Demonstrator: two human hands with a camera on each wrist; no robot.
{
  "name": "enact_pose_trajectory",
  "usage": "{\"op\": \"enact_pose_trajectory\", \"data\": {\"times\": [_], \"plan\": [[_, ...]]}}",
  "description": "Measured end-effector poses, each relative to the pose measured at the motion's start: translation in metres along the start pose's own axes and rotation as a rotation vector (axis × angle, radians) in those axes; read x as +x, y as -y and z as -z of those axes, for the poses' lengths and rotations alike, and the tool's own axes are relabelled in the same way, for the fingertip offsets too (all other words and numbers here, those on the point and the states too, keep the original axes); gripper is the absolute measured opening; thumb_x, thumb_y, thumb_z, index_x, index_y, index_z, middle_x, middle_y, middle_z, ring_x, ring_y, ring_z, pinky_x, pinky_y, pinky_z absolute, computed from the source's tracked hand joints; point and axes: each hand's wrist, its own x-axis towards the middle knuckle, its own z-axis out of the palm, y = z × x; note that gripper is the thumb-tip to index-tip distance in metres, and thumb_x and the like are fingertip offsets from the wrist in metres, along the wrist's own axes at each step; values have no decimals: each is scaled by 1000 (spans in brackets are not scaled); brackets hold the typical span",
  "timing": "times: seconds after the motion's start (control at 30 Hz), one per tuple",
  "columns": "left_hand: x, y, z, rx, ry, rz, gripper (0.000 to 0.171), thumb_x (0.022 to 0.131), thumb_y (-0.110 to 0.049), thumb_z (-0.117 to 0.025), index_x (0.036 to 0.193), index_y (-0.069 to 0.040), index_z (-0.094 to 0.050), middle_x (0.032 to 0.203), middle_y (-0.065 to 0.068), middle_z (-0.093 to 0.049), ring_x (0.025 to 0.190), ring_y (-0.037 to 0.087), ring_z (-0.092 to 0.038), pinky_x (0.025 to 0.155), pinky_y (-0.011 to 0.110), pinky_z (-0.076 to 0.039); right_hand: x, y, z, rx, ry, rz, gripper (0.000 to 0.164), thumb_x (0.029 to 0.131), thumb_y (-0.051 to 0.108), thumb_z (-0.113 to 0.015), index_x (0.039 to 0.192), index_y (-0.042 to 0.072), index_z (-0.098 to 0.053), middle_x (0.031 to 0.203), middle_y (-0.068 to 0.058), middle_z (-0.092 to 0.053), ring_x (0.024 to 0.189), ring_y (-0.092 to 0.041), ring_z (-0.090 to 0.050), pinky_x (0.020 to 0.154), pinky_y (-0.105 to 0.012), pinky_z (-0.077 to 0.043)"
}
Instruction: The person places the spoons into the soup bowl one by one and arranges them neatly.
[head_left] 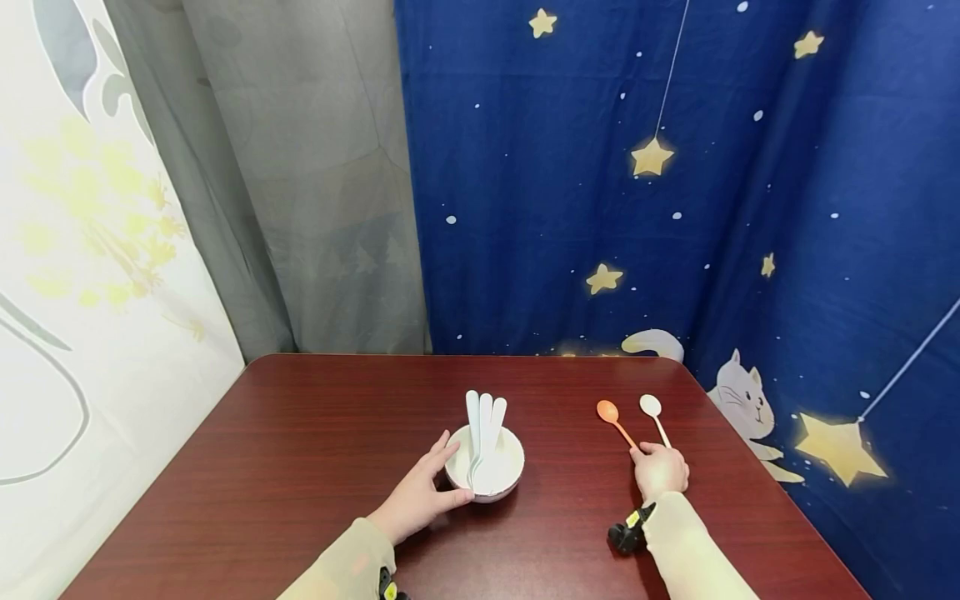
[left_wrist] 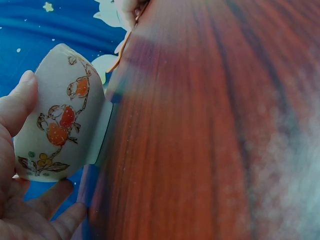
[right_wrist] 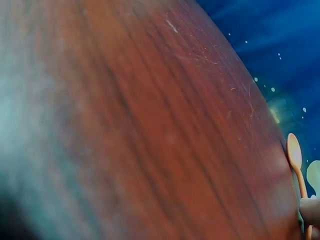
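The left hand [head_left: 420, 498] has its thumb and fingers wide apart, holding a white bowl [head_left: 513, 458] on the brown table [head_left: 337, 433]. Three pale handles [head_left: 486, 412] stick up in the bowl. Off to the right, the curled right hand [head_left: 660, 471] pinches an orange spoon [head_left: 608, 412]. I cannot tell if it holds the white spoon [head_left: 651, 407] too
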Motion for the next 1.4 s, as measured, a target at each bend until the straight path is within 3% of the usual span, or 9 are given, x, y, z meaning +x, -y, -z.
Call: {"op": "enact_pose_trajectory", "data": {"times": [0.4,0.73,1.07,1.27,1.4], "plan": [[0,-1,1,8,-1,-6,90,77,-43,-80,146,-3,-39,158,17,-18,143,33,-19,111,53,-23,0,2,-1,-24,-4,10,17,90,17,-64,96,5,-73,98,-22,-66,95,-47,-49,82,-56,-37],[1,2,-1,9,-4,-10,90,76,-43,-80,146,-3,-40,158,17,-18,143,33,-19,111,53,-23,7,1,1,-58,60,9,18,89,19,-63,94,5,-73,99,-22,-67,96,-48,-54,77,-55,-40],[2,3,0,5,0,-7,90,76,-43,-80,146,-3,-39,158,16,-17,143,33,-17,111,52,-22,14,3,8,-93,102,119,17,87,12,-63,88,-2,-73,84,-19,-68,79,-37,-60,73,-47,-45],[1,2,0,19,0,-7,90,77,-44,-79,146,-3,-39,158,16,-18,143,33,-18,111,52,-23,10,11,14,-75,145,120,17,84,12,-65,84,-2,-73,78,-16,-68,76,-35,-59,71,-44,-44],[1,1,0,26,1,-7,90,77,-45,-79,146,-4,-39,158,17,-18,143,33,-19,110,53,-23,9,13,15,-3,183,71,18,84,13,-65,85,-4,-71,66,-8,-65,67,-25,-58,64,-37,-42]]}}
